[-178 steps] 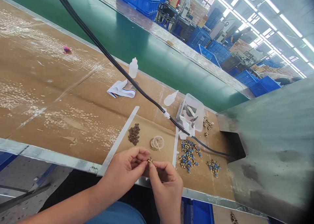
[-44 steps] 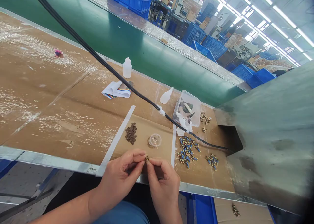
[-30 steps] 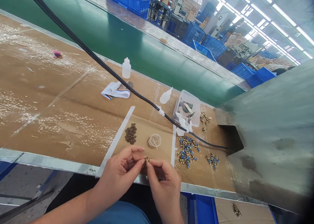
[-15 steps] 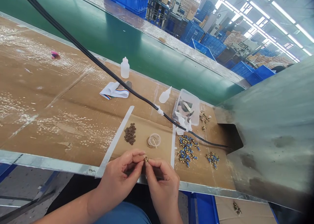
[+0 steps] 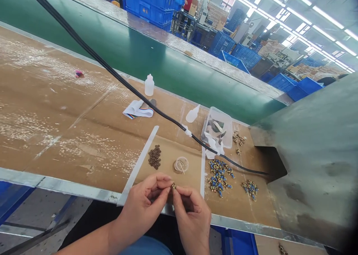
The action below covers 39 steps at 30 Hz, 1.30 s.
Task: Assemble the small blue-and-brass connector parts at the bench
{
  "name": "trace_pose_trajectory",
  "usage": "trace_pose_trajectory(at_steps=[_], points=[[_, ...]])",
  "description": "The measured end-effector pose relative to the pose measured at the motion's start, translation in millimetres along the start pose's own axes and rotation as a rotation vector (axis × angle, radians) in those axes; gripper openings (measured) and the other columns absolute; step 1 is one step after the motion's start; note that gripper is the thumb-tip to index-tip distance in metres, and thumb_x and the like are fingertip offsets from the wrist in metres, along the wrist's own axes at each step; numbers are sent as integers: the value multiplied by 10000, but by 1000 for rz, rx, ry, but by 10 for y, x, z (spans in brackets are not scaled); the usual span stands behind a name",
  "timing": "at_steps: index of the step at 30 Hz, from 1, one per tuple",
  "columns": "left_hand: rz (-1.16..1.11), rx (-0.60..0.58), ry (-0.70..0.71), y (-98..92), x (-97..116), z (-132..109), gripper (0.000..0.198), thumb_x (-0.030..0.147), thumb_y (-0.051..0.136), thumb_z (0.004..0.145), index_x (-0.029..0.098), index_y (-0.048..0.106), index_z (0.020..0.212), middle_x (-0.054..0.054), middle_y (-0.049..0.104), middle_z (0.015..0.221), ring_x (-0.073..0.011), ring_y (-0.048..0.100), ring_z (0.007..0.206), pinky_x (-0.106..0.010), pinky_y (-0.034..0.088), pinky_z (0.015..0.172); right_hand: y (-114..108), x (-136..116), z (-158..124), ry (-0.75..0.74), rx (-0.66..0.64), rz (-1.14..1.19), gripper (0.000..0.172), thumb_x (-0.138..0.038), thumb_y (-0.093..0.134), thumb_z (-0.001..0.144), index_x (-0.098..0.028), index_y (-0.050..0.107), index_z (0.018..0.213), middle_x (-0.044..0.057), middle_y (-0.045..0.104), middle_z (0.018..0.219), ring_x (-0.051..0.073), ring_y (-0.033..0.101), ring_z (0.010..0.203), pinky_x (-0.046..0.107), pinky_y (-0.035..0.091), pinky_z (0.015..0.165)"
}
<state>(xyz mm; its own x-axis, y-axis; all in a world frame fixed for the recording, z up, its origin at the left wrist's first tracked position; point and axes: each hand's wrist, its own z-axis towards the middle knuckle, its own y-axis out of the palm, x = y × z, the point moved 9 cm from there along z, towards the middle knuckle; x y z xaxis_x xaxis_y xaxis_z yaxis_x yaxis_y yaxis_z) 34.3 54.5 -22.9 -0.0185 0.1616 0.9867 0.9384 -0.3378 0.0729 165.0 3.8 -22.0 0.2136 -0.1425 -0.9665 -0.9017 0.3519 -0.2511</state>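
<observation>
Small gold-toned metal piece [image 5: 173, 186], partly hidden, is held just above the near edge of the cardboard-covered workbench [image 5: 92, 117], pinched between thumb and forefinger of both the left hand [image 5: 147, 201] and the right hand [image 5: 192, 212]. Just beyond it stands a clear round cup [image 5: 187, 167] holding thin sticks [image 5: 182, 167]; left of that lies a heap of brown discs [image 5: 154, 157]. Toward the bench's right end, blue-and-gold pieces [image 5: 217, 180] lie in two clusters. Near the far edge, beside a green conveyor belt [image 5: 140, 50], stand a white squeeze bottle [image 5: 149, 86] and a translucent plastic box [image 5: 229, 135].

Factory floor, green conveyor belt [image 5: 156, 59], stacked blue crates [image 5: 149, 5], ceiling strip lights [image 5: 327, 17].
</observation>
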Motion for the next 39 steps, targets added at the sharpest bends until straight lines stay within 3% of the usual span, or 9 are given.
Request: trace_pose_trajectory(at_steps=[15, 20, 27, 39], points=[[-77, -9, -38, -33, -19, 27, 203, 227, 576, 842, 198, 552, 1041, -63, 739, 970, -200, 685, 961, -312, 556, 854, -7, -94, -35, -221, 118, -66, 91, -202, 598, 828, -180, 680, 861, 63, 695, 853, 158, 669, 778, 264, 556, 699], [-87, 35, -37, -71, -55, 20, 231, 230, 572, 845, 200, 526, 1070, -64, 735, 985, -195, 685, 960, -332, 544, 882, -17, -127, -30, -245, 139, -67, 91, -188, 607, 821, -188, 683, 872, 56, 698, 854, 159, 675, 779, 270, 557, 708], [-37, 5, 4, -38, 58, 18, 189, 209, 565, 839, 198, 557, 1028, -55, 738, 940, -193, 687, 943, -298, 556, 836, 7, -139, -23, -233, 116, -26, 82, -197, 592, 833, -177, 669, 853, 55, 691, 828, 155, 666, 755, 261, 554, 677], [-114, 1, 24, -64, 89, 11, 207, 234, 589, 831, 200, 548, 1031, -40, 740, 899, -181, 687, 918, -303, 542, 856, -31, -378, -133, -505, 164, -147, 151, -110, 583, 828, -217, 669, 892, 44, 706, 898, 153, 665, 855, 293, 547, 763]])
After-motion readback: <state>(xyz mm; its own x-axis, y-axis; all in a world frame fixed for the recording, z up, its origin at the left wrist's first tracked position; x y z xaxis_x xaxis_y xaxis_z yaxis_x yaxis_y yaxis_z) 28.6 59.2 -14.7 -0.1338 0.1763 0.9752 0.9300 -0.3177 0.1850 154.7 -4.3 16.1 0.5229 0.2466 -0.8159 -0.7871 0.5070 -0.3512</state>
